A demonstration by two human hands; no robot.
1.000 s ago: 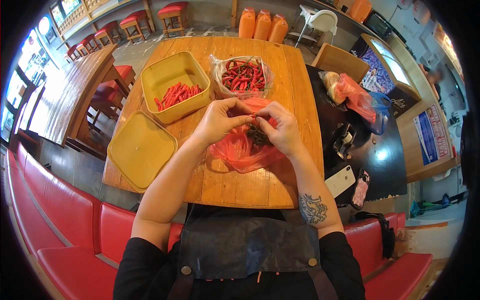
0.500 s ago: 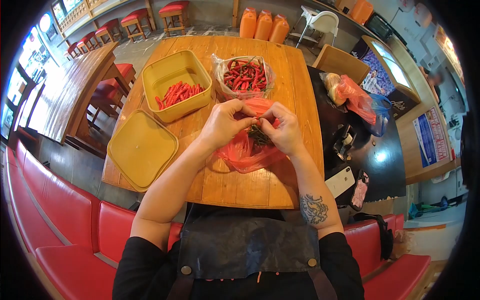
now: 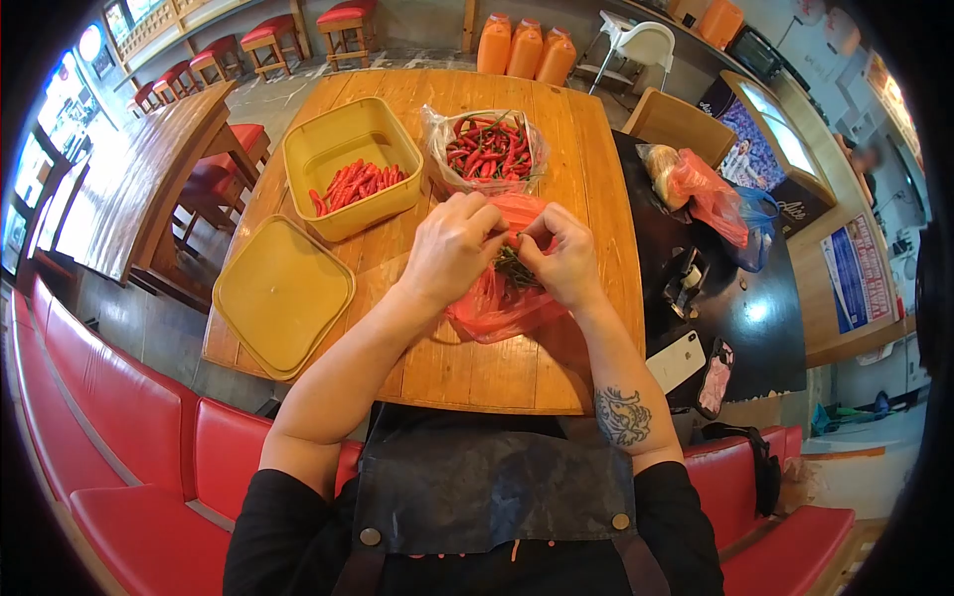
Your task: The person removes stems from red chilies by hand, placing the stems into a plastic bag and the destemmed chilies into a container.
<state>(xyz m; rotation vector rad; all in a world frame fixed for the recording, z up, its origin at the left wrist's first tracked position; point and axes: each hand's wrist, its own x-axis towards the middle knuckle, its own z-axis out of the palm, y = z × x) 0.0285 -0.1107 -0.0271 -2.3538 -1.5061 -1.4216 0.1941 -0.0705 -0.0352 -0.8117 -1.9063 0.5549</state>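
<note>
Above the red plastic bag (image 3: 497, 313), my left hand (image 3: 455, 243) and my right hand (image 3: 562, 260) meet with their fingers pinched together. A small red chili pepper (image 3: 514, 239) shows between the fingertips, mostly hidden by them. Green chili stems (image 3: 514, 268) lie in a pile in the red bag just under my hands. Beyond my hands, a clear plastic bag (image 3: 538, 159) holds many red chilies with stems (image 3: 489, 149). To the left, a yellow plastic tub (image 3: 313, 149) contains red chilies without visible stems (image 3: 360, 186).
The tub's yellow lid (image 3: 283, 296) lies flat at the wooden table's (image 3: 571, 109) left edge. On the black table (image 3: 740, 348) at right are a white phone (image 3: 677, 362), a pink patterned case (image 3: 715, 377) and filled plastic bags (image 3: 708, 199). Red bench seating (image 3: 234, 452) runs along the near side.
My left hand has turned over, its back now facing up, and shifted slightly right. The right hand stays nearly in place, still pinching.
</note>
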